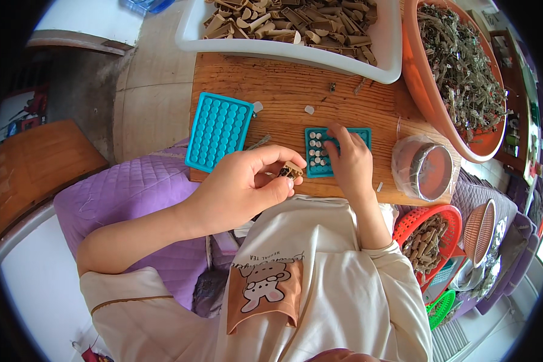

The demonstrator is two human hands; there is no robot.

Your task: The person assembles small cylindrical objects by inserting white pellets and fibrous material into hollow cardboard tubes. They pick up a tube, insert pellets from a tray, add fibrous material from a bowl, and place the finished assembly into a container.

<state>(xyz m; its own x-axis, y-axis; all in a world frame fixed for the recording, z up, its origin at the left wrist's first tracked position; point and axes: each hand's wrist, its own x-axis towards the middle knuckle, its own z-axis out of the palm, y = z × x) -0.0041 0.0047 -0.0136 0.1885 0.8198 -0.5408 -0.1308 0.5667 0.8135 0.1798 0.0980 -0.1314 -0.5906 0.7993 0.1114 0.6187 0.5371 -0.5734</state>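
My left hand point(250, 181) pinches a small brown half-tube piece point(291, 171) between thumb and fingers. Dark bits show inside the piece. My right hand point(349, 161) reaches over a small teal tray point(359, 133), its thumb and fingertips a little apart above the tray's middle. Several small white round pieces point(315, 145) sit in the tray's left part; the hand hides some of the rest. To the left lies a larger teal tray point(219, 133) with rows of round cups, set at a slant.
A white bin point(295, 55) of brown half-tube pieces stands at the far side of the wooden table point(265, 84). At right are an orange basin point(425, 78) of dried grey-green strips and a round tub point(431, 171) wrapped in plastic. A red basket point(452, 220) holds brown pieces.
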